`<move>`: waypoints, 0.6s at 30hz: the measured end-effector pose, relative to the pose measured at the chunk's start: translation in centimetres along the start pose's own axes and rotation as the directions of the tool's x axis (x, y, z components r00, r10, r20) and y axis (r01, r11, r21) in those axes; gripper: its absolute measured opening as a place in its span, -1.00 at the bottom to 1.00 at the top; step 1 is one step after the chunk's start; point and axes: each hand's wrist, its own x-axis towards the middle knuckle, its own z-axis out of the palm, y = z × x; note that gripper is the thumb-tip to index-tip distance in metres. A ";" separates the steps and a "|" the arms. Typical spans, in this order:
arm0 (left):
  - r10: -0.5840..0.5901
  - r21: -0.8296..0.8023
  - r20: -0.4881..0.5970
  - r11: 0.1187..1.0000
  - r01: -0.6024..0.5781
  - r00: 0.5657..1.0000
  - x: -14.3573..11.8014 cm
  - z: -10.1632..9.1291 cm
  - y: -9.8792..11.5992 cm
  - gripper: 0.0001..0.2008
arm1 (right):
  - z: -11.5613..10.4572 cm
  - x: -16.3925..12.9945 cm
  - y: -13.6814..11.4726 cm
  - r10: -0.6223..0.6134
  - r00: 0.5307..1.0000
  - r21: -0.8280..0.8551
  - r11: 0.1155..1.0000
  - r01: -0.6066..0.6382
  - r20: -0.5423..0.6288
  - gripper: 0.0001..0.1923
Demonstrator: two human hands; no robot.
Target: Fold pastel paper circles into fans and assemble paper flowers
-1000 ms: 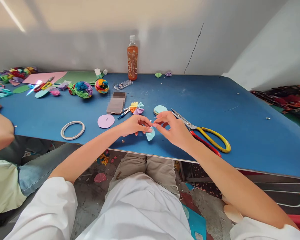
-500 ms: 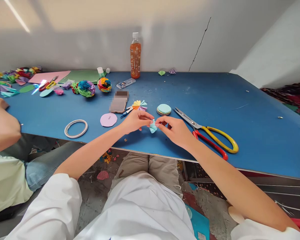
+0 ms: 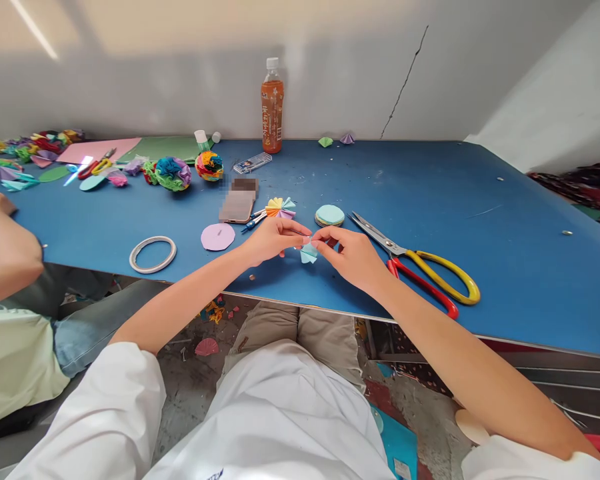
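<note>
A small folded piece of light teal paper (image 3: pixel 309 253) is pinched between my two hands, just over the near part of the blue table. My left hand (image 3: pixel 275 240) grips its left upper edge with thumb and fingertips. From the other side my right hand (image 3: pixel 347 253) pinches it, the fingertips of both hands almost meeting. Just beyond lies a stack of round paper discs (image 3: pixel 329 215), teal on top. A pleated multicoloured paper fan (image 3: pixel 281 207) rests past my left hand, beside a blue compass-like tool (image 3: pixel 253 222). Large scissors (image 3: pixel 405 257) with red and yellow handles lie open at the right.
A tape roll (image 3: pixel 153 255), a lilac disc (image 3: pixel 217 237) and a phone (image 3: pixel 239 200) lie leftward. Behind stand an orange drink bottle (image 3: pixel 272 110) and a glue stick (image 3: pixel 201 141), near crumpled paper balls (image 3: pixel 173 175). Another person's arm (image 3: pixel 7 250) rests at the far left.
The teal paper has turned slightly between my fingertips, its lower edge now spread wider. Both hands keep pinching it in nearly the same place. The view has shifted a little.
</note>
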 end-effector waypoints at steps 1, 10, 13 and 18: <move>0.002 -0.003 -0.001 1.000 -0.002 1.000 0.0 0.0 0.0 -0.74 | 0.0 0.0 -0.1 0.006 1.000 0.001 1.000 -0.006 -0.003 -0.78; 0.083 -0.040 0.107 0.996 -0.079 0.991 -0.3 0.0 0.1 -0.64 | 0.4 0.1 0.2 0.054 0.995 -0.008 0.998 -0.055 -0.089 -0.85; 0.129 0.013 0.205 0.991 -0.135 0.970 -0.7 0.5 0.2 -0.63 | 0.4 0.4 0.5 0.060 0.992 -0.017 0.998 -0.062 -0.112 -0.80; 0.183 0.120 0.172 0.971 -0.205 0.968 -0.6 1.0 -0.3 -0.72 | 0.4 0.6 0.6 0.051 0.996 -0.024 0.998 -0.053 -0.076 -0.91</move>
